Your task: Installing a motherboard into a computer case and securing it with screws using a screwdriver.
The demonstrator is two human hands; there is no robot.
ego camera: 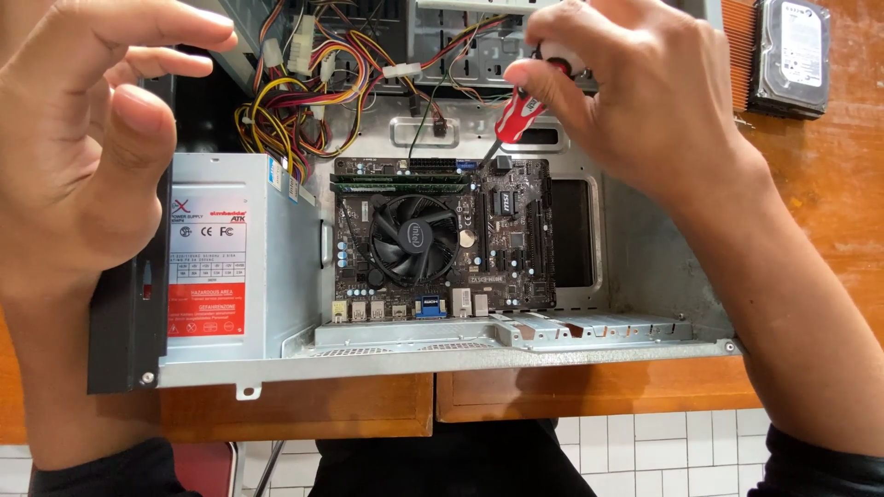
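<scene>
The right hand (645,101) is closed around a screwdriver (518,118) with a red and white handle, and it holds the tool tilted, with the dark tip pointing down to the upper edge of the motherboard (516,248). If the tip really touches the board, I cannot tell, because the shaft is thin and short in the view. The left hand (83,138) holds nothing; its fingers are apart and a little curled, and it hovers above the left side of the open computer case (645,276), over the black front edge and near the grey power supply (230,267). The motherboard lies flat inside the case, and a round black cooler fan (414,239) sits in its middle. Two memory sticks (401,182) lie just above the fan. A bundle of yellow, red and black cables (304,101) comes from the power supply and spreads over the top part of the case. The case rests on a wooden table (829,184), and a hard drive (790,57) lies on the table at the far right, well apart from the hands.
</scene>
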